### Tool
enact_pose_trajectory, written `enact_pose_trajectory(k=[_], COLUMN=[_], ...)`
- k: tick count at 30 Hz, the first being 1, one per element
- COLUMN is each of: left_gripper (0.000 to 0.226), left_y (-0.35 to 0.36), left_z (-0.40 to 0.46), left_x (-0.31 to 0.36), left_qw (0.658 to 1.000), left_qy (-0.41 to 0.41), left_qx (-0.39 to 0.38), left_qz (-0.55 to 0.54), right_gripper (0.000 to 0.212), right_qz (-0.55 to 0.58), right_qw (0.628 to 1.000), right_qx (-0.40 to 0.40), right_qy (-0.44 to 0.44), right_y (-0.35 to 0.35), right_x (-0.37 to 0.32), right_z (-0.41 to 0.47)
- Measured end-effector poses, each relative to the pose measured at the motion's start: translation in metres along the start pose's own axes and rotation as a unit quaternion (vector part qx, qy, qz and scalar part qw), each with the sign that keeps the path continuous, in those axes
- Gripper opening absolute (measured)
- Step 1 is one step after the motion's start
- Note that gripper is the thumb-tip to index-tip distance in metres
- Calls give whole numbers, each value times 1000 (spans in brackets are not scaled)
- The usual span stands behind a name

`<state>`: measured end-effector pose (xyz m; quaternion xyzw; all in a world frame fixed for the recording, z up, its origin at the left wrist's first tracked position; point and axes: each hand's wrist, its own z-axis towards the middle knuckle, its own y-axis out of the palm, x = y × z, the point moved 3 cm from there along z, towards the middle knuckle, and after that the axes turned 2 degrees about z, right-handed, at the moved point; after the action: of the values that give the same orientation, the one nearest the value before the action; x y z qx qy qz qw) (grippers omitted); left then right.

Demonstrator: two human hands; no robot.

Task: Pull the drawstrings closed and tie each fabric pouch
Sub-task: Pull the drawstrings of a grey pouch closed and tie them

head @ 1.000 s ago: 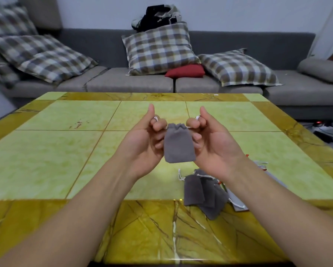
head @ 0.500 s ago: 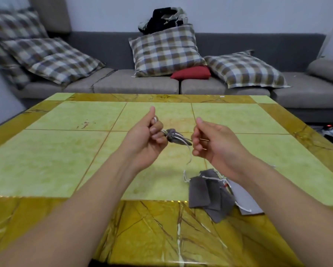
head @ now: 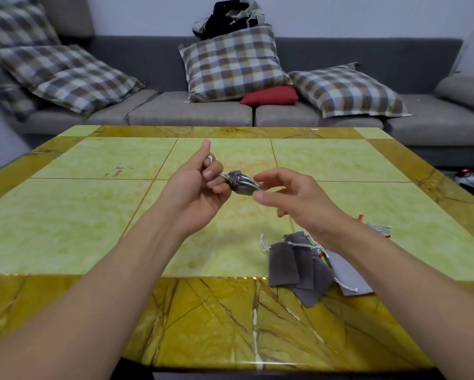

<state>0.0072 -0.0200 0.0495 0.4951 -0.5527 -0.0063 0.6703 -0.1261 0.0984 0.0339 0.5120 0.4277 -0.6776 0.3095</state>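
Note:
A small grey pouch (head: 240, 185) hangs sideways in the air between my hands, above the middle of the green and yellow table (head: 79, 215). Its mouth is cinched tight and points left. My left hand (head: 194, 187) grips the white drawstring (head: 222, 175) at the mouth, with a loop of it round the index finger. White cords run across the pouch to my right hand (head: 293, 198), whose thumb and index finger pinch the pouch's right end. A pile of flat dark grey pouches (head: 293, 267) with loose white strings lies on the table under my right forearm.
A light grey pouch (head: 348, 278) lies beside the pile, and more fabric with red bits (head: 378, 230) is partly hidden behind my right arm. A grey sofa (head: 192, 113) with plaid cushions runs behind the table. Cables lie on the floor at the right (head: 471, 176).
The pouch hung upright with both hands pulling its strings apart. It has since swung sideways, cinched, and my right hand has moved in to pinch its end.

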Motion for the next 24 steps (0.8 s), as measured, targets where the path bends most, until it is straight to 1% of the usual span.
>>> enact_pose_trajectory(k=[1, 2, 4, 5, 7, 9, 13, 16, 18, 19, 21, 23, 24], left_gripper=[42, 42, 42, 42, 41, 40, 37, 28, 27, 29, 35, 37, 36], left_y=[1, 1, 1, -1, -8, -14, -14, -16, -18, -19, -18, -15, -13], left_z=[0, 0, 0, 1, 3, 3, 1, 3, 3, 2, 1, 0, -1], left_x=[0, -1, -2, -3, -3, -3, -6, 1, 7, 9, 10, 8, 7], left_qw=[1000, 1000, 1000, 999, 996, 992, 989, 983, 976, 974, 977, 981, 982], left_qy=[1, 2, 4, 5, 3, -4, -18, 24, 55, 64, 63, 54, 50], left_qx=[-1, 0, 15, 31, 74, 111, 123, 165, 195, 196, 166, 128, 116], left_qz=[3, 4, 11, 21, 47, 67, 85, 72, 79, 90, 116, 137, 141], right_gripper=[30, 28, 14, 12, 10, 13, 23, 27, 28, 28, 28, 27, 28], right_qz=[-38, -68, -66, -52, -34, -41, -5, -34, -49, -31, 72, 214, 263], right_qw=[999, 996, 990, 989, 991, 994, 999, 999, 997, 998, 997, 975, 962], right_qx=[12, 37, 75, 77, 57, 34, -11, -25, -25, -24, -33, -43, -39], right_qy=[-21, -46, -101, -117, -113, -94, -31, -35, -46, -45, -10, 39, 53], right_y=[2, 3, 3, 2, -3, -8, -7, -5, -2, 0, 3, 7, 7], right_x=[1, 1, 0, 0, -1, -1, 3, -3, -8, -8, -7, -6, -6], right_z=[-1, 0, 2, 3, 4, 3, 0, -1, -1, -1, -1, -1, -1])
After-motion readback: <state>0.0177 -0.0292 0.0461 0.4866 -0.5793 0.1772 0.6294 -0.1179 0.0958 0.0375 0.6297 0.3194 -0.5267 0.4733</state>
